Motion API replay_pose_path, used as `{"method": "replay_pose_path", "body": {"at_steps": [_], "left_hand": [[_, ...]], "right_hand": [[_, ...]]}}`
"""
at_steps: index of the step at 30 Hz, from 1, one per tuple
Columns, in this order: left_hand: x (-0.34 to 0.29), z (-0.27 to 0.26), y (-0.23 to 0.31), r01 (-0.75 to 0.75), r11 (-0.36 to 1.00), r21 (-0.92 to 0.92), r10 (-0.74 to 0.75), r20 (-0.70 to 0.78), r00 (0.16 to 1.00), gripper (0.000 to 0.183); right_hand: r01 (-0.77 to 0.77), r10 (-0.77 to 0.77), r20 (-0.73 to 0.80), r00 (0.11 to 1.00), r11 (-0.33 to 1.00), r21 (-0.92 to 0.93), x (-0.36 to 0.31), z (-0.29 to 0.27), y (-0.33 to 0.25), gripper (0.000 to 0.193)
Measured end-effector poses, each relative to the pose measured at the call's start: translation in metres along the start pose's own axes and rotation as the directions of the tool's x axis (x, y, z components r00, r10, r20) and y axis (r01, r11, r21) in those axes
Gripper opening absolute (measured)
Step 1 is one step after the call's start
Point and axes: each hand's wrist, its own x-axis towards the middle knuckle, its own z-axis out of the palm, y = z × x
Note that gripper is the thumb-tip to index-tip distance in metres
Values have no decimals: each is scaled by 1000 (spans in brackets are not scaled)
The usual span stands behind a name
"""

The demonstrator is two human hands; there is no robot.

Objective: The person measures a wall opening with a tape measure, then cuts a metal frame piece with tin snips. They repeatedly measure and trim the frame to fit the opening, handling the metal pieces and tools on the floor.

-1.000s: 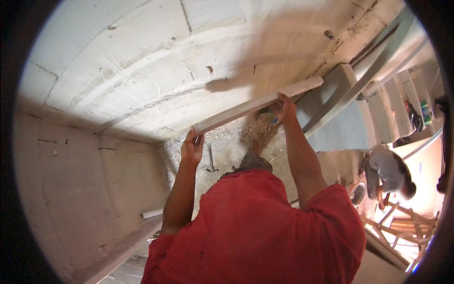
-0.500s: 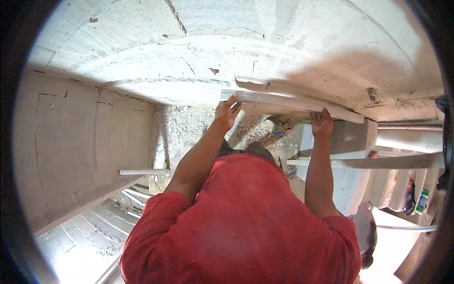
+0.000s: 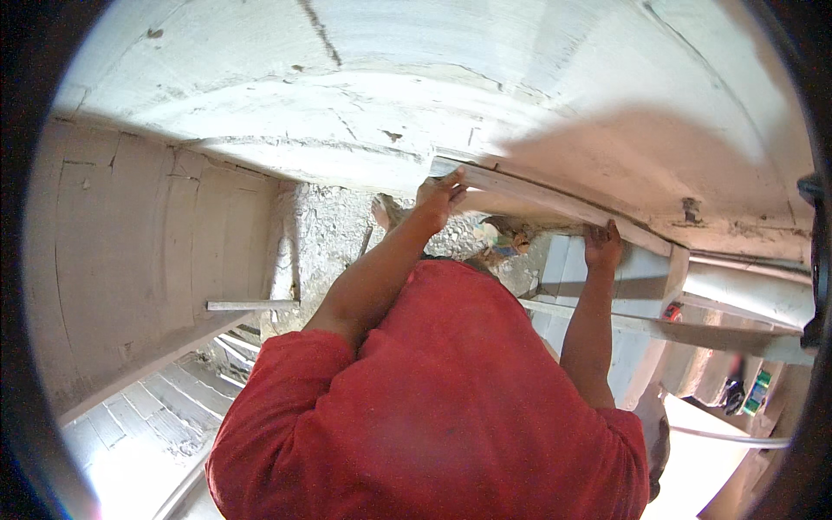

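A long, pale wooden strip [image 3: 555, 198] lies along the plastered wall [image 3: 364, 95] in front of me, its right end lower in the picture than its left. My left hand [image 3: 440, 204] grips the strip near its left end, thumb and fingers curled on its edge. Further along, my right hand [image 3: 603, 246] holds its lower edge near the right end. The strip's right end meets a pale upright panel's frame [image 3: 678, 270]. My palms are mostly turned away or in shade.
A light bar [image 3: 728, 336] crosses on the right, with a small red object [image 3: 672, 310] beside it. Rough, rubbly ground [image 3: 334, 227] shows below the wall, with scraps [image 3: 503, 241] on it. A short strip [image 3: 251, 305] juts out beside the left wall [image 3: 156, 251].
The strip has shifted right and tilted more, its right end now meeting the frame by the panel. Both hands moved right with it. A foot has come into view at the left.
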Motion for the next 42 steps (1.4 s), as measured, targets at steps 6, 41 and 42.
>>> {"method": "replay_pose_path", "body": {"at_steps": [6, 41, 42], "left_hand": [[2, 3, -14, -15, 1000, -23, 13, -69, 998, 51], [10, 42, -40, -158, 971, 179, 212, -345, 914, 66], [8, 43, -40, -178, 973, 146, 220, -365, 905, 66]], "right_hand": [[-39, 42, 143, 989, 999, -23, 13, -9, -4, 56], [195, -130, 171, 977, 871, -452, 87, -51, -22, 52], [58, -47, 48, 998, 965, -256, 83, -45, -26, 55]]}}
